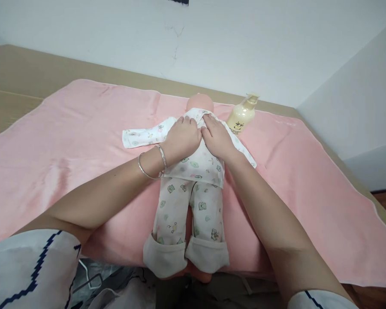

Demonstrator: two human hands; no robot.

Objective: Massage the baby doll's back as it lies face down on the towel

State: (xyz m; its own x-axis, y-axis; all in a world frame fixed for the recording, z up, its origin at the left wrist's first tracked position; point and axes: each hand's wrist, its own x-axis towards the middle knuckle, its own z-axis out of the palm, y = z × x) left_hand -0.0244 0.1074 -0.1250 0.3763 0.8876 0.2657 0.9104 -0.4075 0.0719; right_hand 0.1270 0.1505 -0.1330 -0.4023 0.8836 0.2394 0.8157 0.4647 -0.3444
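A baby doll (200, 102) lies on a pink sheet, its bald head at the far end, dressed in a white baby shirt (199, 168) and matching trousers (207, 214) with small green animal prints. My left hand (184, 136), with a silver bangle at the wrist, rests on the upper part of the shirt, its fingers bent into the cloth. Beside it, my right hand (216, 136) lies on the shirt near the neckline with fingers stretched forward. The two thumbs almost meet over the doll's middle. Some cloth is hidden beneath both hands.
The pink sheet (93, 128) covers much of a wooden surface (35, 64). A pale yellow pump bottle (242, 116) stands right of the doll's head. A white wall (260, 47) rises behind. The trouser cuffs are folded up near the front edge.
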